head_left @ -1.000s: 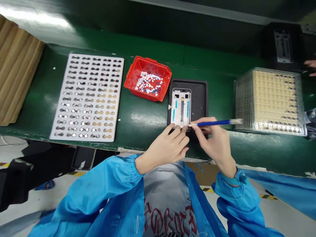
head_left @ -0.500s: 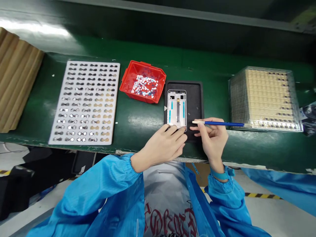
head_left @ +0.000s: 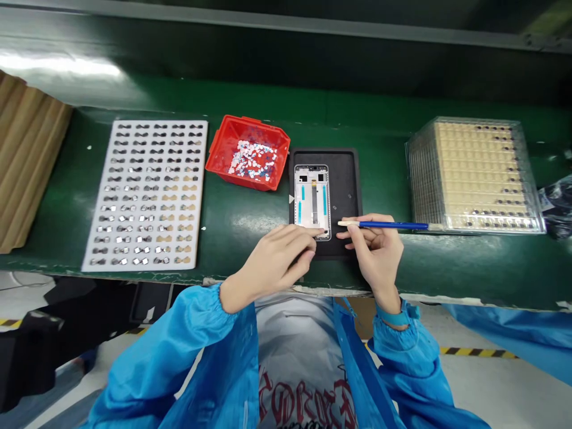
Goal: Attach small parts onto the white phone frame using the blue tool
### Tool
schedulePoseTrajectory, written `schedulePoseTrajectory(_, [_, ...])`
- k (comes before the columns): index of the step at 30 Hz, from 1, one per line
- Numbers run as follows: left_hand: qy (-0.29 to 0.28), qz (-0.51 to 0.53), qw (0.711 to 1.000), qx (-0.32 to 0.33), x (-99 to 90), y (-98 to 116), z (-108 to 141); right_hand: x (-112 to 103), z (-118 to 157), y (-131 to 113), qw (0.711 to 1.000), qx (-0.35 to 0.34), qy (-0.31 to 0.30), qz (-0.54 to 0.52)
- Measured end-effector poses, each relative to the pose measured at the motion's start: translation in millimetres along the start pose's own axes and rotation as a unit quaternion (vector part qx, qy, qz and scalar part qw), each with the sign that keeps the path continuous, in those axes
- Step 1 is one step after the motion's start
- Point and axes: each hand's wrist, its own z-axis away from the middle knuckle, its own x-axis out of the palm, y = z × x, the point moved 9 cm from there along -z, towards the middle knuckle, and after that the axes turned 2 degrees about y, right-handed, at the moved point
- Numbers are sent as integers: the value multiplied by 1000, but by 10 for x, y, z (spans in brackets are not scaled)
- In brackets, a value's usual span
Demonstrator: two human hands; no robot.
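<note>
A phone frame (head_left: 313, 202) with blue strips and a dark centre strip lies in a black tray (head_left: 344, 179). My left hand (head_left: 279, 256) is over the frame's lower end, index finger stretched onto its bottom edge and the other fingers curled; nothing shows in it. To the right of the frame, my right hand (head_left: 378, 247) is closed around a blue brush (head_left: 393, 225) with a pale tip pointing left. The brush lies across the thumb and fingers, and the fingertips are over the tray's right side.
Left of the tray is a red bin (head_left: 248, 152) of small white and blue pieces. Farther left stand a white board (head_left: 145, 196) with rows of small metal parts and brown cardboard (head_left: 27, 161). Stacked clear trays (head_left: 482, 173) of small parts are at the right.
My left hand has drawn back leftward from the frame's lower end, uncovering its bottom right corner, with one finger now extended. My right hand still holds the brush. The whole view has shifted slightly.
</note>
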Motion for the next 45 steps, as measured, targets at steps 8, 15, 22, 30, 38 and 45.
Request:
schedulePoseTrajectory(8, [124,-160,976,-80,-561,-336,220,100,21,-236,983,-110,-98,110])
schedulePoseTrajectory(15, [133,-301,936,-125,-685,-488,402,245,-19,-381,919,-201,-186,285])
schedulePoseTrajectory(22, [115,-191,973,-55,-420,-150,246,228,0,-465,905,-228,-177,313])
schedulePoseTrajectory(30, [80,-154,985,3,71,50,105,248,93,-552,875,-295,-184,338])
schedulePoseTrajectory(38, [73,-162,984,-2,152,34,106,201,236,-597,866,-349,-175,312])
schedulePoseTrajectory(45, [136,-13,985,-106,84,-102,20,39,-45,-370,975,-75,-131,163])
